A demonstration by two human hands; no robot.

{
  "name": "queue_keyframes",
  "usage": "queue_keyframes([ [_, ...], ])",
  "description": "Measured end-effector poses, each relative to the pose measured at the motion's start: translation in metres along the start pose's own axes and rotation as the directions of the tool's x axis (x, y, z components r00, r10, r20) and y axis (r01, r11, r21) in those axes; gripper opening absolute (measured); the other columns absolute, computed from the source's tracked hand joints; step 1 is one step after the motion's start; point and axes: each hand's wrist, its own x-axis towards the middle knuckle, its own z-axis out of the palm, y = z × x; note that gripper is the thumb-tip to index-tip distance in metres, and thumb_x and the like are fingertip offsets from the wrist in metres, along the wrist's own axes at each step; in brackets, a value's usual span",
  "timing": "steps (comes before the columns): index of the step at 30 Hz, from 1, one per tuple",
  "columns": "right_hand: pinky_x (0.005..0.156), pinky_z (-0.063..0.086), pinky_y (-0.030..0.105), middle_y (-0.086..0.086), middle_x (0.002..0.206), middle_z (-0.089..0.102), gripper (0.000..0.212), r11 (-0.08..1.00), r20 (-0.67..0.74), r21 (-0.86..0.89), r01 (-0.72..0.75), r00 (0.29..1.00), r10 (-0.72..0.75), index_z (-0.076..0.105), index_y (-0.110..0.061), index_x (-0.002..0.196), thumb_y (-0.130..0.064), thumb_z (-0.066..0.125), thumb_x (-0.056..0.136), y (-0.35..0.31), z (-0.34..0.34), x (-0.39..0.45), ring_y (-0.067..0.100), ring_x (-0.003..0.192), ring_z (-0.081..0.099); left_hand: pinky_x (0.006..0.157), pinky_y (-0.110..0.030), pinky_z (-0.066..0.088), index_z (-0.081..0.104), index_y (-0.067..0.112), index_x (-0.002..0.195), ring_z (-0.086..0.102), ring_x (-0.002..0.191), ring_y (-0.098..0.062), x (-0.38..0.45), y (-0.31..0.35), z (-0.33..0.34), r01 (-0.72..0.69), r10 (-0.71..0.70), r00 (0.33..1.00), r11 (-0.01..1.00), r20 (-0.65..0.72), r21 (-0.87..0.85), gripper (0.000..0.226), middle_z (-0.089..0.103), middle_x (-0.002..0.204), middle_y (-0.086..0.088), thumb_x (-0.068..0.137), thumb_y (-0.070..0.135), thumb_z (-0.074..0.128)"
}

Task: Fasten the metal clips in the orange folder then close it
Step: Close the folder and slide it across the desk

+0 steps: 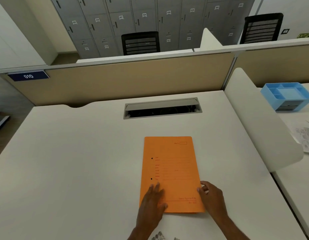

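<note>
The orange folder (172, 167) lies closed and flat on the white desk (72, 161), its front cover up with red printed lines and two dark holes near its left edge. My left hand (153, 203) rests flat on the folder's lower left part, fingers spread on the cover. At the folder's right edge, my right hand (211, 194) touches the cover's lower side with curled fingertips. The metal clips are hidden inside the folder.
A cable slot (162, 109) with a grey flap opens in the desk beyond the folder. A white divider (257, 125) bounds the desk on the right; past it stand a blue organiser tray (287, 96) and printed papers (306, 137). A beige partition runs along the back.
</note>
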Motion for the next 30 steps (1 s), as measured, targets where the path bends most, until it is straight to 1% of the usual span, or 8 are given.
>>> queue_keyframes([
  [7, 0.082, 0.054, 0.035, 0.006, 0.125, 0.05, 0.046, 0.957, 0.092, -0.269, 0.109, 0.992, -0.087, 0.052, -0.012, 0.133, -0.033, 0.061, 0.093, 0.008, 0.025, -0.007, 0.022, 0.1, 0.063, 0.121, -0.045, 0.028, 0.04, 0.026, 0.149, 0.01, 0.154, -0.018, -0.001, -0.014, 0.01, -0.013, 0.013, 1.0, 0.993, -0.001, 0.114, 0.066, 0.012, 0.161, 0.015, 0.089, 0.043, 0.061],
  [11, 0.075, 0.057, 0.037, 0.004, 0.126, 0.053, 0.038, 0.896, 0.088, -0.389, 0.212, 0.977, -0.194, 0.055, -0.018, 0.123, -0.034, 0.064, 0.09, 0.006, 0.031, -0.01, 0.022, 0.104, 0.059, 0.1, -0.051, 0.053, 0.056, 0.024, 0.137, 0.043, 0.141, -0.03, 0.0, -0.027, 0.013, -0.054, 0.062, 0.997, 0.984, -0.04, 0.171, 0.064, 0.046, 0.153, 0.002, 0.078, 0.047, 0.063],
  [14, 0.069, 0.059, 0.043, 0.01, 0.121, 0.062, 0.039, 0.825, 0.082, -0.453, 0.337, 0.938, -0.338, 0.058, -0.016, 0.116, -0.034, 0.07, 0.083, 0.01, 0.039, -0.008, 0.03, 0.096, 0.067, 0.091, -0.045, 0.058, 0.052, 0.029, 0.132, 0.046, 0.136, -0.025, -0.001, -0.029, 0.009, -0.079, 0.086, 0.996, 0.966, -0.021, 0.248, 0.061, 0.056, 0.145, 0.003, 0.077, 0.055, 0.053],
  [17, 0.085, 0.056, 0.046, 0.013, 0.13, 0.063, 0.054, 0.729, 0.133, -0.506, 0.461, 0.877, -0.462, 0.048, -0.014, 0.127, -0.052, 0.023, 0.099, 0.007, 0.047, -0.014, 0.03, 0.119, 0.054, 0.116, -0.036, 0.03, 0.047, 0.028, 0.136, 0.036, 0.138, -0.021, -0.004, -0.033, 0.007, -0.077, 0.084, 0.996, 0.96, -0.014, 0.27, 0.066, 0.047, 0.15, 0.007, 0.078, 0.059, 0.05],
  [19, 0.102, 0.041, 0.043, 0.014, 0.141, 0.055, 0.065, 0.693, 0.177, -0.513, 0.507, 0.852, -0.492, 0.043, -0.012, 0.136, -0.058, 0.018, 0.098, 0.007, 0.054, -0.015, 0.03, 0.13, 0.039, 0.117, -0.029, 0.01, 0.044, 0.024, 0.141, 0.023, 0.146, -0.02, -0.003, -0.037, 0.007, -0.063, 0.071, 0.997, 0.96, -0.02, 0.273, 0.072, 0.04, 0.154, 0.007, 0.079, 0.061, 0.052],
  [23, 0.105, 0.026, 0.04, 0.012, 0.149, 0.046, 0.077, 0.725, 0.302, -0.488, 0.487, 0.873, -0.383, 0.039, -0.012, 0.143, -0.068, 0.024, 0.093, 0.004, 0.064, -0.013, 0.029, 0.137, 0.03, 0.118, -0.032, 0.008, 0.037, 0.019, 0.148, 0.002, 0.154, -0.012, 0.005, -0.046, 0.006, -0.074, 0.082, 0.997, 0.941, -0.009, 0.329, 0.082, 0.025, 0.163, 0.005, 0.081, 0.065, 0.053],
  [27, 0.107, 0.022, 0.041, 0.01, 0.153, 0.037, 0.082, 0.704, 0.322, -0.5, 0.504, 0.863, -0.389, 0.039, -0.013, 0.142, -0.074, 0.024, 0.089, 0.001, 0.077, -0.005, 0.026, 0.142, 0.021, 0.117, -0.03, 0.008, 0.044, 0.015, 0.142, -0.002, 0.154, -0.011, 0.012, -0.056, 0.0, -0.045, 0.03, 0.998, 0.937, 0.048, 0.346, 0.078, 0.041, 0.157, 0.002, 0.087, 0.07, 0.041],
  [30, 0.105, 0.035, 0.043, 0.009, 0.15, 0.034, 0.08, 0.691, 0.34, -0.506, 0.516, 0.855, -0.39, 0.041, -0.014, 0.139, -0.074, 0.019, 0.089, -0.011, 0.084, 0.002, 0.026, 0.14, 0.023, 0.118, -0.029, 0.008, 0.043, 0.015, 0.141, -0.002, 0.154, -0.01, 0.017, -0.067, -0.005, -0.023, 0.008, 0.999, 0.946, 0.047, 0.323, 0.076, 0.038, 0.159, 0.004, 0.092, 0.071, 0.028],
])
